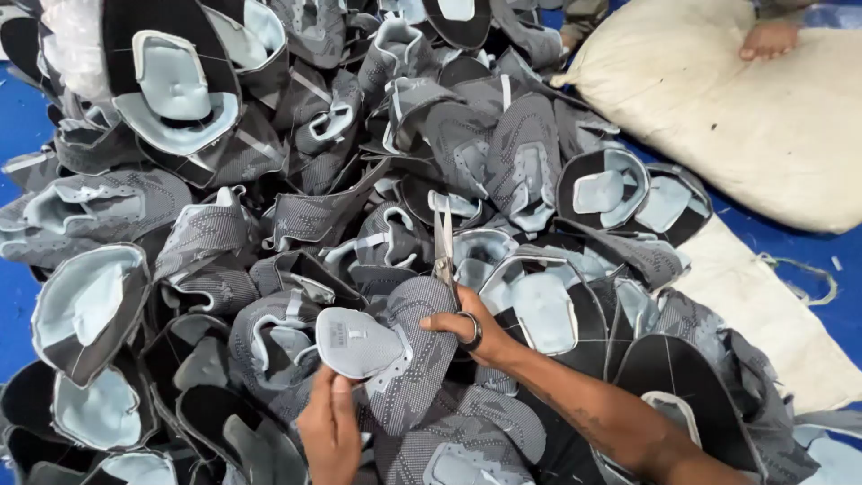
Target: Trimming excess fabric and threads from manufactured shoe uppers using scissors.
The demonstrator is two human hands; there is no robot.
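Left hand (329, 429) low in the frame, fingers pinched on the edge of a grey knitted shoe upper (382, 355), holding it up with its pale blue tongue turned to the camera. That upper sits at bottom centre, right on top of the pile (224, 224), between the two hands. Right hand (471, 328) just beside it, touching its right edge, fingers closed through the loops of the scissors (444, 244). The blades point straight up, away from the person, and look shut or nearly so. All around lie more uppers, grey knit with light blue linings, heaped and overlapping across the blue floor (18, 296). Off to the upper right there is a cream sack (763, 117), with another person's bare foot (769, 39) resting on it.
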